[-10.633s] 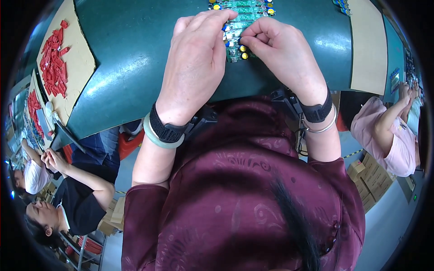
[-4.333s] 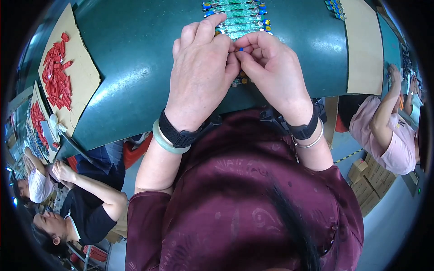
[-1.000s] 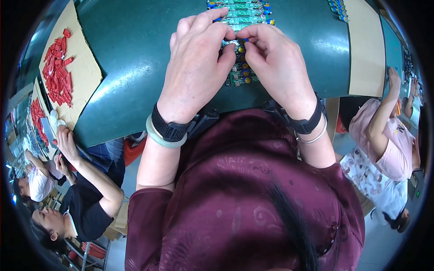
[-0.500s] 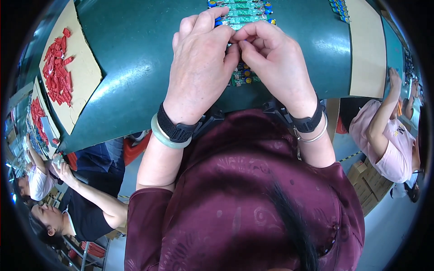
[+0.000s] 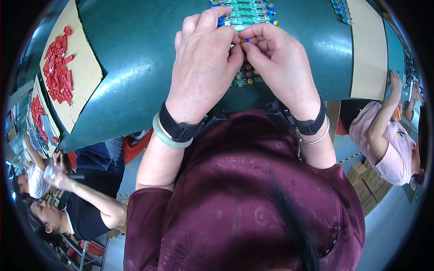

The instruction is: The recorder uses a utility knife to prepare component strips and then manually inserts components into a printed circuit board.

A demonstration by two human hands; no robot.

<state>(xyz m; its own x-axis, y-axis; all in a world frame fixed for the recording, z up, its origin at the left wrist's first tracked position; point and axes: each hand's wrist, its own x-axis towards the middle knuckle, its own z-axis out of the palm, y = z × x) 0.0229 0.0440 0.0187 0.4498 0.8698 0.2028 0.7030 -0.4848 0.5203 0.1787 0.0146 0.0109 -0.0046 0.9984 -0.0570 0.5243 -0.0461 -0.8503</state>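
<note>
My left hand (image 5: 202, 63) is closed, its thumb and index finger pinched over a row of green circuit boards (image 5: 246, 13). What its fingertips hold is hidden. Opposite it, my right hand (image 5: 282, 61) pinches a small blue-and-yellow round component (image 5: 244, 41); the fingertips of both hands nearly meet there. Similar blue-and-yellow round parts sit at the ends of the boards beyond my hands. More boards (image 5: 240, 83) with the same parts show below my fingers, nearer my body. My hands cover the middle of the row.
Red plastic pieces (image 5: 58, 67) are heaped on a cardboard sheet (image 5: 86, 67) at the left of the green table (image 5: 131, 36). At the far right lie more boards (image 5: 341, 11) beside another cardboard strip (image 5: 368, 49). Co-workers sit on both sides.
The blue-and-yellow component now shows between my fingertips, where it was hidden before. Both hands have barely shifted. The co-worker at left has moved a hand.
</note>
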